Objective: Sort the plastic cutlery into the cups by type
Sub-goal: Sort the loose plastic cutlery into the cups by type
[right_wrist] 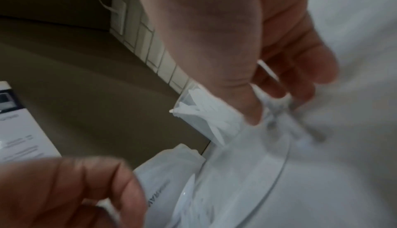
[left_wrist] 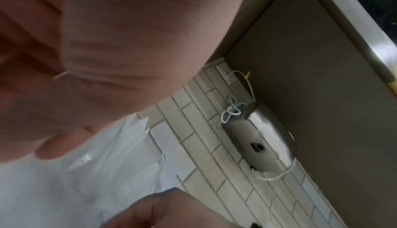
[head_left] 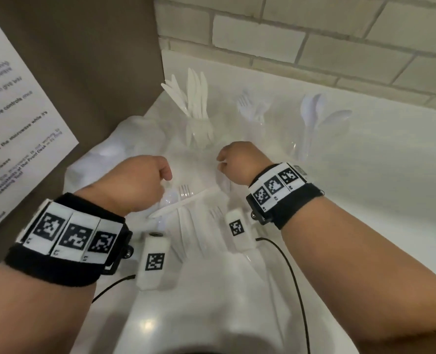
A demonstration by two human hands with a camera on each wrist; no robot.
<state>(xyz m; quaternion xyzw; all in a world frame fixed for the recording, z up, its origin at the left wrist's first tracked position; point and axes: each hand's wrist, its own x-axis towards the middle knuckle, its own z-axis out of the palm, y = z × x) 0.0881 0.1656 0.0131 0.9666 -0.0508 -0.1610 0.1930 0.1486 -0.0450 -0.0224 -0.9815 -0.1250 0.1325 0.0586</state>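
Note:
Three clear cups stand at the back of the white counter: knives (head_left: 195,98) on the left, forks (head_left: 252,108) in the middle, spoons (head_left: 313,111) on the right. In front of them lies a loose pile of white cutlery (head_left: 201,226), with a fork (head_left: 185,191) and a knife (head_left: 186,204) on top. My left hand (head_left: 160,175) is curled over the pile's left side, gripping a clear-white spoon (head_left: 169,198). My right hand (head_left: 227,159) hovers near the knife cup (right_wrist: 201,111) and pinches a thin white handle (right_wrist: 266,72); blur hides which type it is.
A brown cabinet panel (head_left: 84,72) with a paper notice (head_left: 12,111) closes off the left. Pale brick tile (head_left: 313,34) runs behind the cups. A crumpled white bag (head_left: 114,149) lies under the pile. Black cables (head_left: 296,277) trail from both wrist cameras. A steel wall unit (left_wrist: 257,138) hangs above.

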